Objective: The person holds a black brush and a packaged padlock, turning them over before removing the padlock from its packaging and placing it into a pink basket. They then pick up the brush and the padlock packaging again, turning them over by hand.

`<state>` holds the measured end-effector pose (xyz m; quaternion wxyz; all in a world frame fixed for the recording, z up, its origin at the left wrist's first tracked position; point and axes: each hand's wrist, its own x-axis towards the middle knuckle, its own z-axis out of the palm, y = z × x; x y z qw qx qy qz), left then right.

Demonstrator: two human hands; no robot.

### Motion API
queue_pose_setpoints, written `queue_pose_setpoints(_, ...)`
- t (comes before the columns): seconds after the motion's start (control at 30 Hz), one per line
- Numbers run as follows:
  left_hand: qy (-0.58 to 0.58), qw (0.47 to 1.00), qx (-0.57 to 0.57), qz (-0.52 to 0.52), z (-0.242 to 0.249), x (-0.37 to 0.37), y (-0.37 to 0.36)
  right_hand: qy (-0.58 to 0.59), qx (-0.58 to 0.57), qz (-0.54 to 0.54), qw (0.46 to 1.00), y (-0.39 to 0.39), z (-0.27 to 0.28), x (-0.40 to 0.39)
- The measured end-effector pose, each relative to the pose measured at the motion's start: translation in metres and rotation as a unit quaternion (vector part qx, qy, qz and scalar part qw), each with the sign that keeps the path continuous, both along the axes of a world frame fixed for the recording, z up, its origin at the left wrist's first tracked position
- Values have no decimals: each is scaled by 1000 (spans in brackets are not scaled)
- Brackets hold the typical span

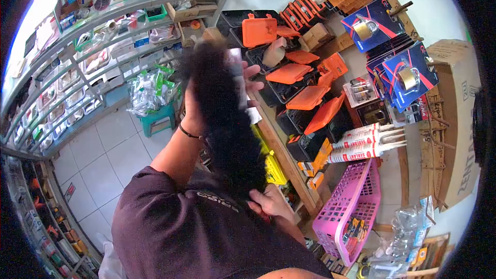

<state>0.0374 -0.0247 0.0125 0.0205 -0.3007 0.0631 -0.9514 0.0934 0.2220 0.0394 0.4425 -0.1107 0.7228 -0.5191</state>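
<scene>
A black fluffy duster (225, 113) stretches across the middle of the view, blurred by motion, with a brownish tip. My right hand (267, 201) is closed around its lower end by my body, where a bit of red shows. My left hand (251, 78) is farther forward, mostly covered by the duster. Its fingers curl around a pale, partly clear package (236, 67), whose contents I cannot make out. Just right of the left hand stand black cases with orange lids (288, 74).
A pink basket (343, 217) and white sealant tubes (356, 144) are at the right. Padlocks on blue cards (408, 77) hang above them. Metal-railed shelves (67, 46) line the left. A green stool (156, 119) holding bagged goods (152, 90) stands on the tiled floor.
</scene>
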Motion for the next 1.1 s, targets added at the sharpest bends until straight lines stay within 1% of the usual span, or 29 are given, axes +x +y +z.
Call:
queue_pose_setpoints(0.03, -60, 991, -96, 70, 4, 2, 2, 72, 57, 91, 992, -2, 4, 1)
queue_pose_setpoints(0.07, -82, 987, -113, 84, 2, 2, 2, 37, 95, 65, 993, 7, -8, -4)
queue_pose_setpoints(0.1, -25, 990, -98, 102, 8, 3, 4, 39, 97, 69, 992, 6, -13, -5)
queue_pose_setpoints(0.13, -175, 972, -107, 116, 16, 10, 0, -6, -18, -18, 1000, 3, -15, -4)
queue_pose_setpoints(0.17, -322, 931, -114, 126, 20, 16, -5, -52, -134, -105, 984, 2, -16, -3)
queue_pose_setpoints(0.2, -174, 984, 25, 37, 12, 13, -7, -56, -89, -51, 993, 4, -14, -5)
queue_pose_setpoints(0.23, -174, 984, 23, 39, 10, 10, -5, -57, -92, -49, 993, 3, -10, -4)
queue_pose_setpoints(0.3, -108, 975, -149, 124, 12, 5, 0, 78, 91, 61, 991, -5, -2, 1)
queue_pose_setpoints(0.33, -75, 976, -156, 133, 13, 5, 0, 79, 59, -1, 995, 0, -23, 2)
queue_pose_setpoints(0.37, -22, 980, -138, 139, 18, 7, 3, 78, 54, -1, 995, 7, -31, -2)
queue_pose_setpoints(0.43, -48, 996, 59, -43, 14, 11, -8, -104, -154, -83, 979, 14, -26, -8)
queue_pose_setpoints(0.47, -48, 999, 9, -15, 14, 10, -6, -104, -116, -46, 987, 15, -23, -9)
queue_pose_setpoints(0.5, -48, 999, 5, -17, 14, 7, -2, -104, -120, -48, 986, 12, -25, -6)
queue_pose_setpoints(0.53, -99, 990, -88, 59, 16, 4, 5, 39, -92, -3, 995, 5, -25, 2)
queue_pose_setpoints(0.57, -147, 964, -178, 134, 22, 4, 9, 180, -60, 42, 981, 1, -25, 5)
queue_pose_setpoints(0.63, -155, 963, -184, 125, 26, 8, 6, 178, -29, 32, 983, 9, -30, 0)
queue_pose_setpoints(0.67, -162, 980, -90, 72, 28, 12, 5, 32, -79, -13, 996, 16, -33, -6)
queue_pose_setpoints(0.7, -167, 986, 5, 17, 27, 15, 3, -116, -127, -59, 983, 20, -34, -9)
queue_pose_setpoints(0.77, -172, 985, -16, 9, 21, 9, 5, -154, -123, -78, 977, 17, -30, -5)
queue_pose_setpoints(0.8, -189, 971, -110, 95, 23, 7, 12, 0, -32, -16, 999, 17, -35, -3)
queue_pose_setpoints(0.83, -201, 942, -202, 179, 30, 7, 19, 155, 61, 46, 985, 17, -43, -1)
queue_pose_setpoints(0.87, -239, 929, -215, 182, 41, 11, 24, 333, 13, -6, 943, 37, -104, -3)
queue_pose_setpoints(0.9, -240, 929, -216, 183, 47, 14, 23, 332, 12, -6, 943, 34, -89, -6)
queue_pose_setpoints(0.93, -258, 931, -196, 171, 50, 17, 21, 148, -28, -36, 988, 30, -59, -11)
queue_pose_setpoints(0.97, -277, 931, -175, 159, 51, 19, 19, -43, -65, -65, 995, 27, -41, -14)
queue_pose_setpoints(1.0, -246, 941, -161, 167, 30, 7, 15, -103, -124, -85, 983, 26, -39, -14)
queue_pose_setpoints(1.03, -149, 977, -114, 102, 12, 1, 11, -107, -128, -87, 982, 21, -33, -11)
queue_pose_setpoints(1.07, -154, 968, -154, 122, 20, 1, 18, -12, 1, -30, 999, 13, -24, -7)
queue_pose_setpoints(1.1, -158, 958, -193, 142, 27, 1, 27, 84, 132, 28, 987, 10, -20, -4)
